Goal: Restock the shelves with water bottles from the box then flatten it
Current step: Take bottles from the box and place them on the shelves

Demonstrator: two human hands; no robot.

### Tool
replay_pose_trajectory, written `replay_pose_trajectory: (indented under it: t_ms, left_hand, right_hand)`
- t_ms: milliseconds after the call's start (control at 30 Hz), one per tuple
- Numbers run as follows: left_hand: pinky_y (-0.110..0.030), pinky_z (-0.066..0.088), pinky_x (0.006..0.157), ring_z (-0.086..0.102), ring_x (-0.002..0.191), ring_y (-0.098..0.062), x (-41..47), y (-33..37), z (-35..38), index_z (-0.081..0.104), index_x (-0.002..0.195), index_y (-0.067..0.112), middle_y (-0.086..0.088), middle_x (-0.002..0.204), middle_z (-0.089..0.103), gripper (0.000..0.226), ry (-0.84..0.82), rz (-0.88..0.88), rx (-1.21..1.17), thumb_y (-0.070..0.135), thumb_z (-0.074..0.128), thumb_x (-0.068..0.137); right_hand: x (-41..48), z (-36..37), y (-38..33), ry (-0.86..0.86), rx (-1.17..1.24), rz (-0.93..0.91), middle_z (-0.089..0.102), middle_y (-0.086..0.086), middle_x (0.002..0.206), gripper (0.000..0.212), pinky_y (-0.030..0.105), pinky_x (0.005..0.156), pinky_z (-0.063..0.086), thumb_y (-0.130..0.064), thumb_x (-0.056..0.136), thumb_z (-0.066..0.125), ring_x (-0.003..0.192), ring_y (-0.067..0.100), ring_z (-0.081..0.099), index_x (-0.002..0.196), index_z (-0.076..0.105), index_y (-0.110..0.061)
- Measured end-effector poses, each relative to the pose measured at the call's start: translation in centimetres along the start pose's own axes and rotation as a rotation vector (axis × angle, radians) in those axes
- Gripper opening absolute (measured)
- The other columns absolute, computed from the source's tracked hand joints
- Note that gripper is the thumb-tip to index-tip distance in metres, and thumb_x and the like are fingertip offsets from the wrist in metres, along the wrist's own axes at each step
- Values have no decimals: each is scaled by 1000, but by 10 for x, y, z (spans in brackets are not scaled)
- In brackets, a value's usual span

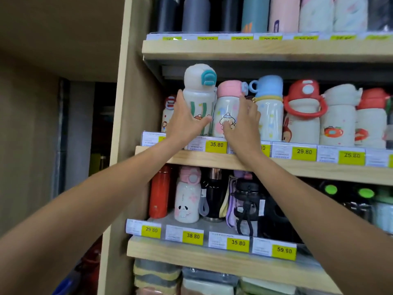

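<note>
I curl my left hand point(184, 121) round the tall white bottle point(198, 96) and my right hand point(243, 124) round the pink-capped bottle point(226, 105) touching it, near the left front corner of the shelf point(214, 161), probably to line both up facing out.

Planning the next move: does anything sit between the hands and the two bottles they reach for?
Nothing visible does. The left hand grips the teal-latch bottle, the right hand the pink-lid bottle, both at the middle shelf.
</note>
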State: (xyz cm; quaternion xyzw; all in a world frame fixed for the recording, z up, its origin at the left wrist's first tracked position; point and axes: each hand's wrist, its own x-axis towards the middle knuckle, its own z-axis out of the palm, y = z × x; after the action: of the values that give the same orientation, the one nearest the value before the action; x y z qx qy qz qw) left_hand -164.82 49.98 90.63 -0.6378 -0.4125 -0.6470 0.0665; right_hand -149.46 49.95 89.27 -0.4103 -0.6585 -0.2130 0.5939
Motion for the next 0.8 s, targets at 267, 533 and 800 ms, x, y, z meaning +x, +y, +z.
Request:
replay_pose_trajectory:
  t_ms: [267,533,800]
  left_hand:
    - [-34,39,78,57,107,-23,11,-9,3,24,133,19,3,120,57,81,-119,-182,175,55,66,73]
    - [-40,48,91,57,113,-23,18,-9,-3,7,146,14,-1,130,54,100,-301,-210,189,55,66,76]
    - [-49,24,111,34,134,-32,-16,15,7,14,146,8,-12,147,32,79,-141,-251,305,29,60,86]
  right_hand:
    - [2,4,0,-43,-144,8,22,12,149,74,44,98,42,-35,86,61,133,31,27,145,24,-13]
    - [-2,2,-4,-61,-152,41,20,10,151,72,42,94,43,-34,87,60,135,28,25,146,23,-16]
    - [-18,-20,0,-186,-111,12,30,10,141,51,35,82,41,-21,89,57,128,27,33,135,37,-12]
